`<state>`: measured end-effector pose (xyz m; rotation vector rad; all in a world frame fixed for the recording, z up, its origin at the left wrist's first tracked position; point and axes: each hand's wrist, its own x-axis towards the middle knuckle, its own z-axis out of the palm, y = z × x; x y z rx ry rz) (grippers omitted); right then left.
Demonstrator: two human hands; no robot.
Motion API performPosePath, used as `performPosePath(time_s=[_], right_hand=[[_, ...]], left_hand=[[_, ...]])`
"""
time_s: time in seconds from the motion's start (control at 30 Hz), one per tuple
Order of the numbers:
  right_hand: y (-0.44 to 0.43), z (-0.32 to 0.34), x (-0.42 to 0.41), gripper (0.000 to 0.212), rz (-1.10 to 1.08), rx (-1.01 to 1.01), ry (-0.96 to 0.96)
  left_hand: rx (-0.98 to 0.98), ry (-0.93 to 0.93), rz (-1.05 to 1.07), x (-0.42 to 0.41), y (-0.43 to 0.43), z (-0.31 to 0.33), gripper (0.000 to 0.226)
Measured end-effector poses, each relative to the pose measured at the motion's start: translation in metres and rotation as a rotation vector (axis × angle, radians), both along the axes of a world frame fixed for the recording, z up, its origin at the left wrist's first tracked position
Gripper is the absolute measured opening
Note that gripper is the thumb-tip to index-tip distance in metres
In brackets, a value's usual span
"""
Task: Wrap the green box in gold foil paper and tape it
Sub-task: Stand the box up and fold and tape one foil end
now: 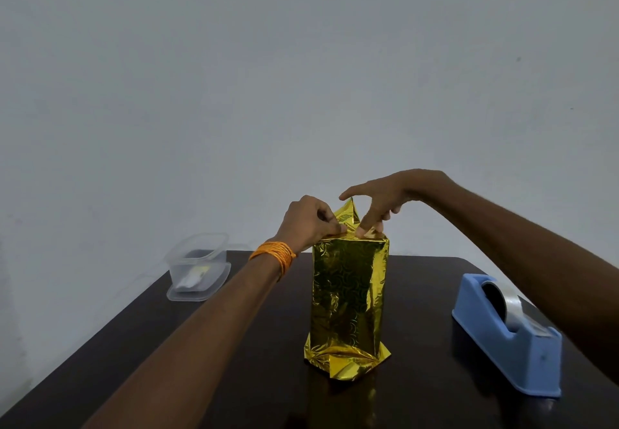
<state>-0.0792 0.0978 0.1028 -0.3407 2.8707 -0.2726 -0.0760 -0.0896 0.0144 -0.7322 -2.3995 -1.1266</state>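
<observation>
The box stands upright in the middle of the dark table, fully covered by gold foil paper (348,294); no green shows. Loose foil flaps splay out at its base. At the top, a pointed foil flap (348,210) sticks up. My left hand (310,222), with orange threads on the wrist, pinches the foil at the top left edge. My right hand (385,200) presses fingertips down on the top right edge, index finger stretched out over the flap. A blue tape dispenser (509,338) with a clear tape roll sits to the right.
A clear plastic container (197,266) resting on its lid stands at the table's (234,378) back left corner, with something small and white inside. A plain pale wall rises behind the table. The table's left edge runs diagonally toward me.
</observation>
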Motion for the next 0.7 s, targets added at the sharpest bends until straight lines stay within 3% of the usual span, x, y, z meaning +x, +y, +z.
performPosePath(time_s=[0.1,0.27,0.37,0.5,0.7], right_hand=[[0.016,-0.009,0.004,0.092,-0.083,-0.074,0.022],[0.049,-0.051,0.017,0.064,-0.177,-0.508,-0.12],[0.046,-0.068,0.02,0.051,-0.247,-0.756,-0.047],[0.028,-0.08,0.025,0.046,-0.289,-0.903,0.04],[0.022,-0.115,0.029,0.032,-0.491,-1.298,-0.07]], left_hand=[[0.009,-0.009,-0.006,0.0,-0.002,-0.001,0.017],[0.004,0.001,-0.009,0.001,0.001,0.0,0.019],[-0.005,-0.002,-0.008,0.001,0.0,0.001,0.021],[-0.006,-0.005,0.004,0.003,-0.001,0.0,0.021],[0.0,0.018,0.011,0.007,-0.002,0.0,0.019]])
